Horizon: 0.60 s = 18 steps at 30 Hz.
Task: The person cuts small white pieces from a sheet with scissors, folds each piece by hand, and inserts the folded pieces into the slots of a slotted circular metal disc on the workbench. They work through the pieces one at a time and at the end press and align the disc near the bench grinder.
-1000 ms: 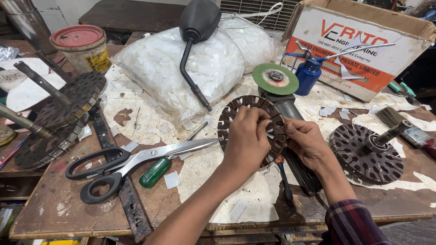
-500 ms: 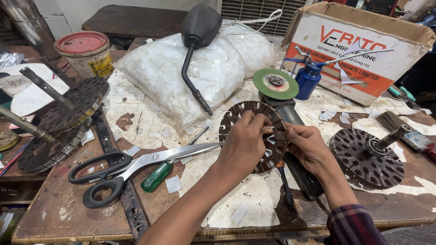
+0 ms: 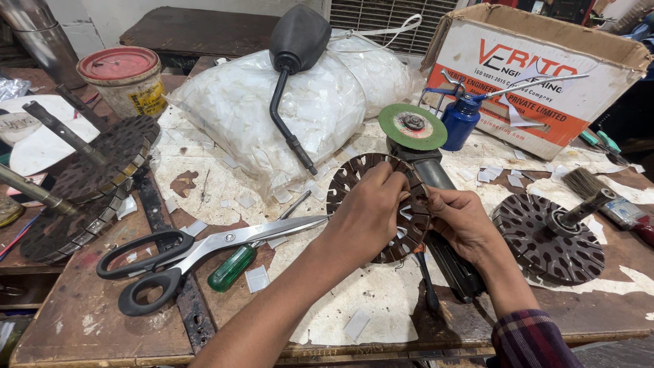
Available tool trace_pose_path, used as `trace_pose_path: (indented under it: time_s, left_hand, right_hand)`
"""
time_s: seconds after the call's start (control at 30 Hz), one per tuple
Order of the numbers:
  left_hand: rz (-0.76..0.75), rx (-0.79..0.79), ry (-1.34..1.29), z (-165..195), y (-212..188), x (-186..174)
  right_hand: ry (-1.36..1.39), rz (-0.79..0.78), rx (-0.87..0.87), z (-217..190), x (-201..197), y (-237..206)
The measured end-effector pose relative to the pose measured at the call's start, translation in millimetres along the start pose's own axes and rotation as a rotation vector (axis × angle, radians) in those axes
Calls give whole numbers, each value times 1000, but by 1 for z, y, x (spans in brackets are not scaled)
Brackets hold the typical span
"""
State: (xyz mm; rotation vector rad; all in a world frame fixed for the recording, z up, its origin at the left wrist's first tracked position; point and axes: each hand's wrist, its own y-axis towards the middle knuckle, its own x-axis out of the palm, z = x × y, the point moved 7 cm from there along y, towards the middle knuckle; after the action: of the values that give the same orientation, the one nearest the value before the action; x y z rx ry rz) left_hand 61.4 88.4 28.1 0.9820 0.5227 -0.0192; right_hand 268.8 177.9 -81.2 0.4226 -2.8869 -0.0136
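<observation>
- Left hand [image 3: 368,215] lies across the face of the slotted stator core [image 3: 354,180], fingers [image 3: 392,178] curled over its upper right rim and clamped on it; palm covers the centre hole.
- Right hand [image 3: 463,218] meets the core's right edge, fingertips [image 3: 436,199] pinched at the slots there. Whether they hold a small insert cannot be told.
- Core is held tilted up off the wooden bench [image 3: 75,327], its flat face turned toward the camera. A round disc, so no long axis; the slots radiate from the centre.
- Against the picture one second ago: both hands grip the core the same way, and it sits in the same spot. The left fingers have crept slightly further over the upper rim. Nothing else on the bench has shifted.
- Just below the core: a small screwdriver [image 3: 426,283] lying on white paper.
- Left of the core: large black-handled scissors [image 3: 204,249], blades pointing toward the core, lying over a green-handled screwdriver [image 3: 231,267].
- Under and behind the core: an angle grinder [image 3: 436,177], its green disc [image 3: 412,126] just beyond the core's top edge.
- Right of the core, well apart: a second stator core [image 3: 538,238] flat on the bench, with a brush [image 3: 589,191] resting on it.
- Beyond the core: a clear bag of white paper pieces [image 3: 238,109] with a black mirror [image 3: 296,34] on top; a blue oil can [image 3: 463,119]; a cardboard box [image 3: 613,61].
- Far left of the core: two shafted rotors [image 3: 102,163]; a red-lidded tin [image 3: 122,75].
</observation>
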Motion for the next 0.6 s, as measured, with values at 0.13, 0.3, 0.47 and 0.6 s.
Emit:
trace_pose_path:
  time_s: [0.13, 0.3, 0.47, 0.6]
  left_hand:
    - [-55, 67, 69, 6, 3, -1]
    - [-62, 102, 64, 9, 4, -6]
    - [-38, 90, 72, 8, 3, -6]
    - [-22, 41, 34, -1, -1, -3]
  right_hand:
    - [1, -12, -20, 1, 0, -1]
    - [-14, 49, 15, 3, 1, 1]
    - [-12, 45, 9, -3, 8, 0]
    - [-5, 36, 11, -8, 16, -3]
